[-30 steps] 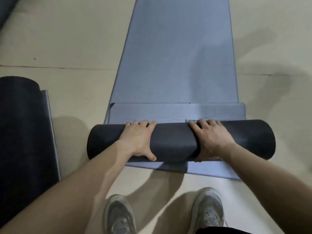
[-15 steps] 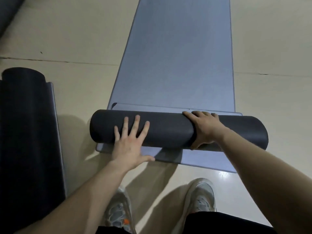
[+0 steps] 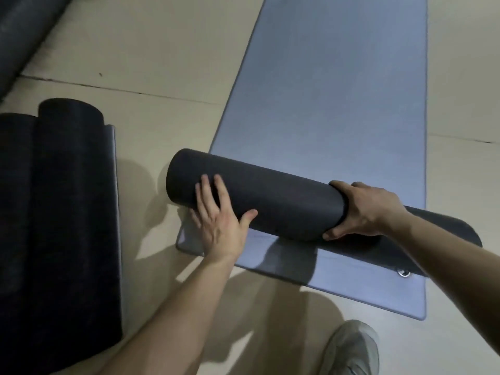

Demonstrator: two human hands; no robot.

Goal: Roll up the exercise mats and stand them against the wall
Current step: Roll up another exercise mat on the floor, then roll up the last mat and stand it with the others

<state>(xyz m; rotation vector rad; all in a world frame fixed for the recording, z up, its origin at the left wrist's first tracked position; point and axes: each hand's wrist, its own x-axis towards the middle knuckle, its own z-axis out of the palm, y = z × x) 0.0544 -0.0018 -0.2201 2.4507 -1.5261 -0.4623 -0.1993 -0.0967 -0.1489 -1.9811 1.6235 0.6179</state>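
A blue exercise mat point(image 3: 338, 98) lies flat on the beige floor and runs away from me. Its near part is wound into a dark roll point(image 3: 278, 196) that lies slanted across the mat. My left hand point(image 3: 219, 220) rests on the roll's left part with straight, spread fingers. My right hand point(image 3: 362, 209) grips the roll right of its middle, fingers over the top and thumb underneath. A loose blue flap with a metal eyelet point(image 3: 403, 272) lies under the roll near me.
Two dark rolled mats point(image 3: 56, 226) lie side by side on the floor at my left. Another dark mat point(image 3: 24, 31) crosses the top left corner. One grey shoe point(image 3: 351, 350) shows at the bottom right. Floor seams run across the tiles.
The roll has swung askew, with its left end farther from me. My left hand stays flat on the roll; my right hand keeps its grip. The view has turned left.
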